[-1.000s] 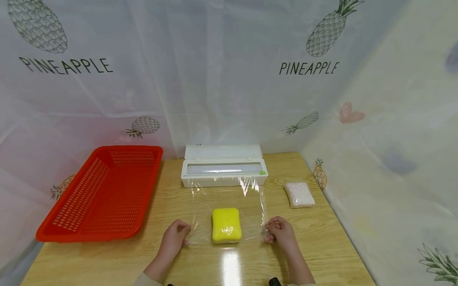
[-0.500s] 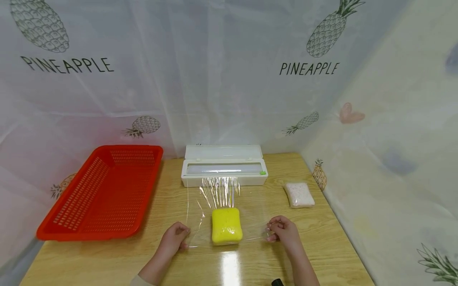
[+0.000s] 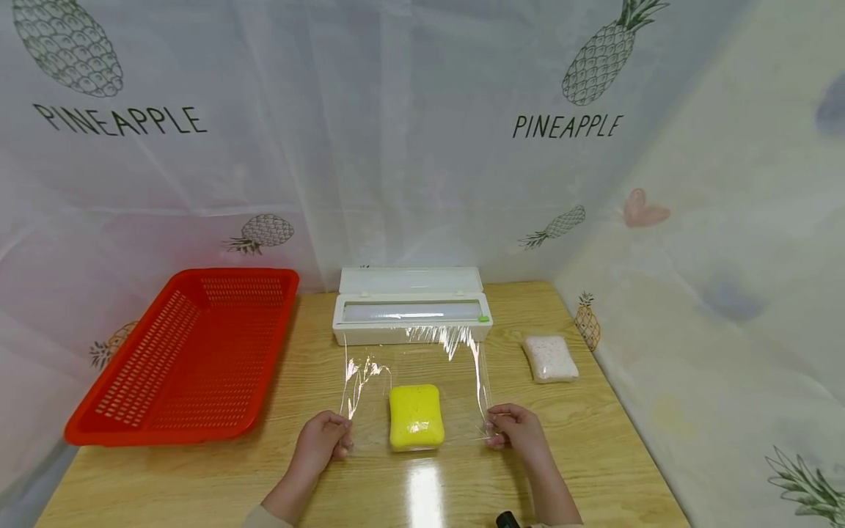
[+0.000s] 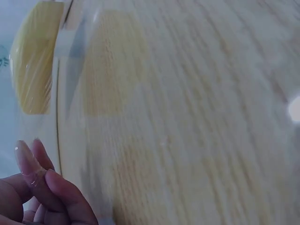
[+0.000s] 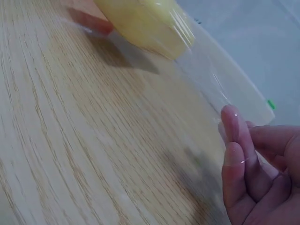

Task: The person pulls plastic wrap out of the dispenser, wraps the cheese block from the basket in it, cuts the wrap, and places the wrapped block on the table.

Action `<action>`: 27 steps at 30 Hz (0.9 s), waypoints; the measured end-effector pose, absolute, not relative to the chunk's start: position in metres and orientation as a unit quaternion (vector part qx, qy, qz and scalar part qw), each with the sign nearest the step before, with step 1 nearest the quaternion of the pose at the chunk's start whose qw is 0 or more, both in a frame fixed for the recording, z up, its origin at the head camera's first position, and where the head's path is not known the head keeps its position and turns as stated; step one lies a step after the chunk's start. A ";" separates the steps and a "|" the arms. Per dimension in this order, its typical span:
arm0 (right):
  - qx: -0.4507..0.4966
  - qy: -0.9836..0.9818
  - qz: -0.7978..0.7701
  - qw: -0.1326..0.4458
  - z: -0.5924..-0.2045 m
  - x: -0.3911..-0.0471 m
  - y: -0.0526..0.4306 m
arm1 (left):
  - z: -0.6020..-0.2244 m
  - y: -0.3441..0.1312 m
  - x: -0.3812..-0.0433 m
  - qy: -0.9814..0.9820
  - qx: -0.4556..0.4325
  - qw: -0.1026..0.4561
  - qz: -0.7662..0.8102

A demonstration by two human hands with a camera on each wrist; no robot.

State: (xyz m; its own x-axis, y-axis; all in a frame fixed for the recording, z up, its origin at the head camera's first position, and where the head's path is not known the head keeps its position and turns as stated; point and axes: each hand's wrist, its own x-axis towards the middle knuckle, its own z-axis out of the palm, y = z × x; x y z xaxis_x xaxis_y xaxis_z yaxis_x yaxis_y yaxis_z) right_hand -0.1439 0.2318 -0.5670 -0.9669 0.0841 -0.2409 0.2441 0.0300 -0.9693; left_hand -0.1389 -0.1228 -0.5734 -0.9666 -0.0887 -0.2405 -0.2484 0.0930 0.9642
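A sheet of clear cling film (image 3: pixel 455 425) stretches from the white dispenser box (image 3: pixel 370 336) toward me, its near corners in my hands. My left hand (image 3: pixel 322 440) pinches the left corner between thumb and fingers. At the right corner, my right hand (image 3: pixel 518 431) grips the film the same way; in the right wrist view the film crosses the fingertips (image 5: pixel 234 157). Between the hands sits a yellow rounded block (image 3: pixel 416 416), seen through the film with glare on its front. Both wrist views show the film's wrinkles across the yellow block (image 4: pixel 35 61).
A red slotted plastic basket (image 3: pixel 264 400) stands at the left of the wooden table (image 3: pixel 370 499). To the right lies a pale speckled block (image 3: pixel 551 359) with a shiny surface. The dispenser's lid (image 3: pixel 412 279) is raised at the back, near the pineapple-print curtain (image 3: pixel 409 183).
Both hands keep the film's corners and shift only slightly. Creases bunched behind the yellow block half a second ago have spread out, and the bright folds now run along the sheet's sides.
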 end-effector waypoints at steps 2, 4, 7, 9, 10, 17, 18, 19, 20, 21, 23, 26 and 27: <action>0.101 0.707 -0.696 0.070 -0.568 -0.144 0.234 | -0.575 -0.124 -0.138 0.737 -0.118 0.054 0.663; 0.086 0.693 -0.711 0.084 -0.569 -0.144 0.236 | -0.576 -0.125 -0.138 0.737 -0.117 0.048 0.664; 0.052 0.672 -0.731 0.106 -0.569 -0.143 0.240 | -0.577 -0.126 -0.137 0.734 -0.108 0.040 0.670; 0.027 0.670 -0.733 0.116 -0.569 -0.142 0.242 | -0.577 -0.126 -0.138 0.731 -0.101 0.039 0.674; 0.016 0.671 -0.732 0.120 -0.569 -0.142 0.243 | -0.577 -0.127 -0.138 0.730 -0.098 0.039 0.675; 0.001 0.686 -0.714 0.138 -0.570 -0.142 0.246 | -0.577 -0.130 -0.139 0.735 -0.074 0.063 0.671; 0.002 0.688 -0.713 0.138 -0.571 -0.142 0.246 | -0.577 -0.130 -0.139 0.736 -0.068 0.069 0.670; 0.003 0.689 -0.712 0.138 -0.571 -0.142 0.246 | -0.577 -0.131 -0.140 0.738 -0.061 0.076 0.668; 0.005 0.689 -0.711 0.139 -0.572 -0.141 0.246 | -0.577 -0.132 -0.140 0.739 -0.053 0.083 0.667; 0.007 0.689 -0.711 0.139 -0.572 -0.141 0.246 | -0.577 -0.133 -0.140 0.740 -0.045 0.091 0.665; 0.011 0.688 -0.712 0.139 -0.573 -0.141 0.246 | -0.577 -0.135 -0.141 0.741 -0.027 0.107 0.662; 0.019 0.683 -0.716 0.142 -0.572 -0.140 0.247 | -0.579 -0.140 -0.143 0.736 -0.006 0.138 0.663; 0.021 0.681 -0.718 0.143 -0.572 -0.140 0.247 | -0.580 -0.142 -0.143 0.733 0.001 0.148 0.664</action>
